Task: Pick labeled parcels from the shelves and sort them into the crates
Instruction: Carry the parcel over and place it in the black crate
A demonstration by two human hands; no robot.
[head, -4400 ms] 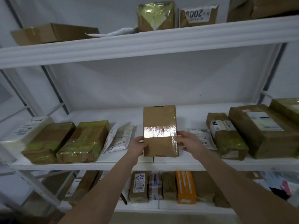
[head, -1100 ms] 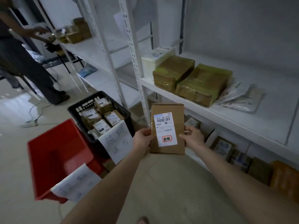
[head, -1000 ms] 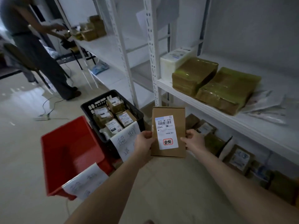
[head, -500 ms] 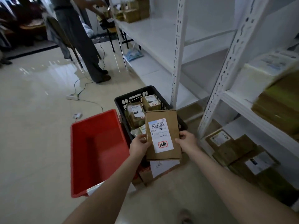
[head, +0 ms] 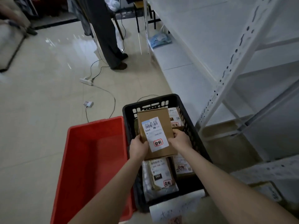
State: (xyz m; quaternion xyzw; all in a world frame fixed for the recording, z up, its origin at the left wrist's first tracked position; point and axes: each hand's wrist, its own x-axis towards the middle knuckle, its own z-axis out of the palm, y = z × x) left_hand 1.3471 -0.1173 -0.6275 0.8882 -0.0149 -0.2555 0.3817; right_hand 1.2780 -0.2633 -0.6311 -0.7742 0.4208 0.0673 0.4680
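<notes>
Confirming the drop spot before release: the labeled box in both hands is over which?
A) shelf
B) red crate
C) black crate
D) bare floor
C: the box, gripped by the left hand and right hand, is above the black crate with its labeled parcels, beside the red crate.

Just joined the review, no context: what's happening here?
A person grips a brown cardboard parcel with a white shipping label, with the left hand and right hand at its lower sides. It is over a black slotted plastic crate that already holds several labelled parcels, and it is not yet released. A red plastic crate sits beside the black one, on its left. White metal shelving stands to the right, and a second person stands further back.
</notes>
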